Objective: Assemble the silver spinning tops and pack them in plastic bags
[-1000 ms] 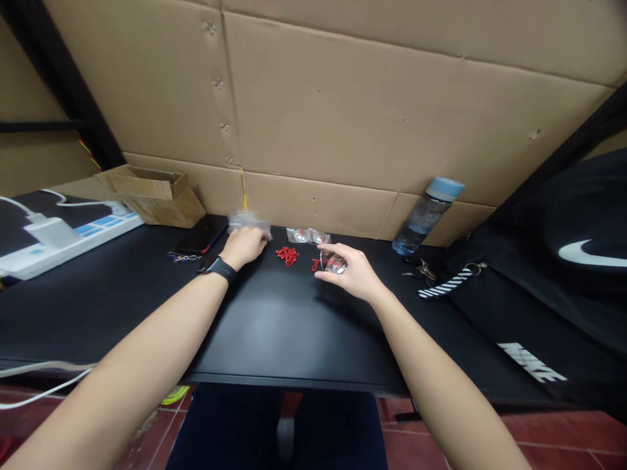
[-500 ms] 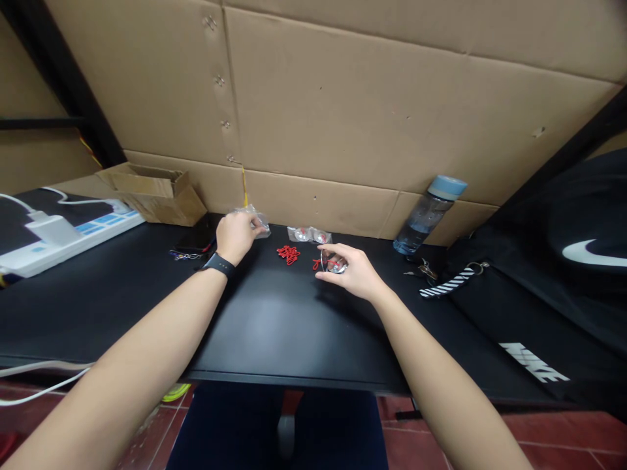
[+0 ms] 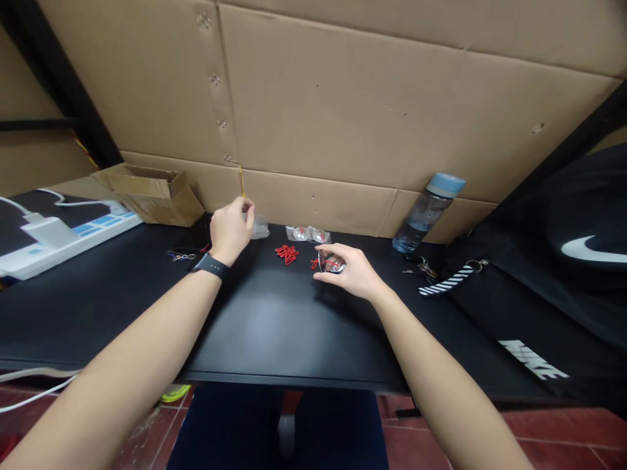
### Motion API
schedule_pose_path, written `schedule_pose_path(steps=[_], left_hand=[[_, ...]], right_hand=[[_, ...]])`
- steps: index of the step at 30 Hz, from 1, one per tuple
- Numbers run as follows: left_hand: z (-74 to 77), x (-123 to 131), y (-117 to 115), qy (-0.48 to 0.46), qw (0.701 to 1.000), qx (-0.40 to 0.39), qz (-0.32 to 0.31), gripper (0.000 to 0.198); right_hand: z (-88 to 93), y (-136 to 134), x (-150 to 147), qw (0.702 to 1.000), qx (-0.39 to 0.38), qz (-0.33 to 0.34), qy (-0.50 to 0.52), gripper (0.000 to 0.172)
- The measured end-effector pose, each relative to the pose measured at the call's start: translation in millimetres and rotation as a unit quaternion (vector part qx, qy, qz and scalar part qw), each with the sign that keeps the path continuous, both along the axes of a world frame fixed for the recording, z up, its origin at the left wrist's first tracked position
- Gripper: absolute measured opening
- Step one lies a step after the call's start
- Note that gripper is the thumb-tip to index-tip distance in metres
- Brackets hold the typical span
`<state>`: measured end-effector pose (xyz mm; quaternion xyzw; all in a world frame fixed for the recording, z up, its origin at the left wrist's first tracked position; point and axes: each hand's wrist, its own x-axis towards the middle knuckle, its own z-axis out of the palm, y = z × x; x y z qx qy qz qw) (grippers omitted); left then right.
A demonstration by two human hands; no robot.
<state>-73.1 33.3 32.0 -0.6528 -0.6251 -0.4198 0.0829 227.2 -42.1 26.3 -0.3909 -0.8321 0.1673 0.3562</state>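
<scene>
On the desk [image 3: 274,333], right hand [image 3: 356,271] grips a shiny round piece [image 3: 322,262]. Red cord pile [image 3: 287,254] sits left of it, nearer this hand than the left hand [image 3: 231,228]: fingers curled beside a clear bag [image 3: 261,226], can't tell if pinching anything. Clear packets [image 3: 292,232] hold silvery discs [image 3: 300,235]; cardboard box [image 3: 172,202] interior not visible.

Dark-banded watch [image 3: 211,265] around the bare left forearm [image 3: 142,333], bare right forearm [image 3: 421,352], dark navy trousers [image 3: 220,431]
</scene>
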Motion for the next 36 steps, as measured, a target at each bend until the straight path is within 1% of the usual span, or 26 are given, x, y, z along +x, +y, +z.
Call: schedule_pose_path(steps=[2, 4, 6, 8, 10, 13, 16, 20, 23, 27, 28, 31, 34, 36], left_hand=[[6.6, 11, -10, -0.006, 0.999, 0.038, -0.024, 0.031], [10.8, 26, -23, 0.008, 0.995, 0.056, -0.083, 0.03], [11.8, 44, -38, 0.055, 0.985, 0.056, -0.154, 0.03], [9.7, 61, -54, 0.142, 0.963, 0.038, -0.225, 0.029], [5.5, 76, -67, 0.215, 0.938, 0.026, -0.271, 0.029], [-1.5, 90, -80, 0.25, 0.91, 0.003, -0.331, 0.029], [-6.5, 91, -82, 0.226, 0.895, -0.048, -0.381, 0.025], [-9.0, 87, -80, 0.194, 0.884, -0.122, -0.407, 0.024], [-6.9, 84, -80, 0.189, 0.866, -0.158, -0.436, 0.027], [1.2, 82, -82, 0.143, 0.837, -0.205, -0.487, 0.027], [3.5, 81, -82, 0.132, 0.828, -0.218, -0.499, 0.03], [7.9, 78, -83, 0.108, 0.797, -0.253, -0.538, 0.047], [7.4, 79, -84, 0.092, 0.762, -0.274, -0.58, 0.053], [4.5, 81, -84, 0.085, 0.753, -0.268, -0.595, 0.051]], right_hand=[[-0.3, 0, 0, 1.0, 0.0, -0.001, 0.005, 0.054], [-0.3, 0, -1, 1.0, 0.001, -0.003, 0.009, 0.054], [0.6, 0, 0, 1.0, 0.004, -0.007, 0.011, 0.053], [2.1, 1, 2, 1.0, 0.009, -0.015, 0.011, 0.054], [3.5, 2, 6, 1.0, 0.012, -0.026, 0.01, 0.055], [4.5, 5, 12, 0.999, 0.014, -0.034, 0.013, 0.053], [4.3, 8, 17, 0.999, 0.014, -0.041, 0.019, 0.052], [4.0, 9, 20, 0.998, 0.019, -0.061, 0.015, 0.051], [3.8, 9, 20, 0.998, 0.019, -0.063, 0.007, 0.05], [3.5, 9, 20, 0.998, 0.014, -0.062, 0.008, 0.051], [3.4, 9, 19, 0.998, 0.014, -0.064, 0.008, 0.051], [3.3, 9, 19, 0.997, 0.017, -0.069, 0.005, 0.053], [3.0, 8, 18, 0.998, 0.013, -0.067, 0.002, 0.054], [2.5, 8, 18, 0.998, 0.009, -0.063, -0.003, 0.053]])
